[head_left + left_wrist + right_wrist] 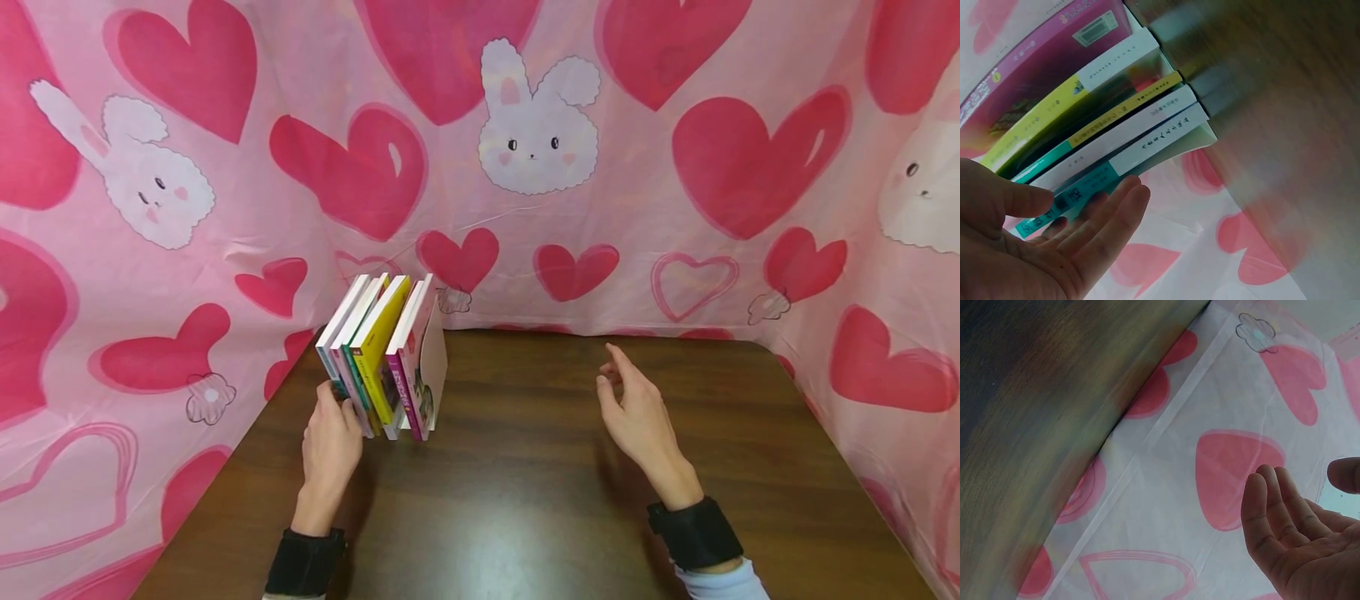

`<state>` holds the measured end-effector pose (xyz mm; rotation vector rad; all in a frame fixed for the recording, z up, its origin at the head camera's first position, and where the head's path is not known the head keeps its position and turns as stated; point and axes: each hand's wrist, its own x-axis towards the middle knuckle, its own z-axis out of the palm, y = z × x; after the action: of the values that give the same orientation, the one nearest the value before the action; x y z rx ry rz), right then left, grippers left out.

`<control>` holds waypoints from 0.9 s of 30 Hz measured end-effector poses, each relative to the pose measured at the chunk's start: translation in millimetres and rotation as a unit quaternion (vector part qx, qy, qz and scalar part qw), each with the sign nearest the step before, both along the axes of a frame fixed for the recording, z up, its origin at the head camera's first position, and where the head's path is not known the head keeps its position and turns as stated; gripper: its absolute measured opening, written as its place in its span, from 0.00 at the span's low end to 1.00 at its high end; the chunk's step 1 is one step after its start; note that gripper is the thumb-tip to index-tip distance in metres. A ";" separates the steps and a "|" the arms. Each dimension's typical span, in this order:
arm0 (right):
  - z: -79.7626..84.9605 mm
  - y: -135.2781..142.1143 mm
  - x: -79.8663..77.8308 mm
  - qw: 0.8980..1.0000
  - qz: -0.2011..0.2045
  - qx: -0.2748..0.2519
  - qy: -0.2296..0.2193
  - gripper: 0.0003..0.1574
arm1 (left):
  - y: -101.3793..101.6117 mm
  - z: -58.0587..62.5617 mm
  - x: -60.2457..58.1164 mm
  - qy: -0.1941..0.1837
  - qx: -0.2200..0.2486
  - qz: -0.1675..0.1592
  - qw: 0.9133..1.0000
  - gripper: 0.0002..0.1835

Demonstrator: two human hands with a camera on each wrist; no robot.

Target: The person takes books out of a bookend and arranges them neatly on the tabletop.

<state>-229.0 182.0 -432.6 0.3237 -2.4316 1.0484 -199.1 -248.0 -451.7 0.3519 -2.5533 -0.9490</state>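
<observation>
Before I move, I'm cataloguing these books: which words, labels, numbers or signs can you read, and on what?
No text is clear enough to quote.
Purple book: characters blurred; any digits on its rectangular barcode too small.
Yellow-and-white book spine: characters too small.
Green-and-gold book spine: characters blurred.
Pale lilac book spine: characters too small.
Teal-and-white book spine: characters blurred.

Five books (pixel 381 329), two hands (pixel 332 442) (pixel 641 417), two wristbands (pixel 696 533) and one table (pixel 517 450) show.

Books (pixel 378 354) stood upright in a row on table (pixel 510 467), far left. Cloth (pixel 637 200) hung behind, left and right. Left hand (pixel 332 442) placed at row's left end; right hand (pixel 641 417) held well apart, right.
</observation>
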 end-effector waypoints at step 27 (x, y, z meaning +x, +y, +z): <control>-0.4 2.4 0.0 1.000 0.005 0.003 -0.011 0.34 | -8.0 -4.1 1.6 0.027 -0.049 -0.002 0.998 0.24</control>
<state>-228.9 184.5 -433.0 0.3274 -2.4552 1.0536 -197.5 -256.1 -455.8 0.2898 -2.5409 -0.8185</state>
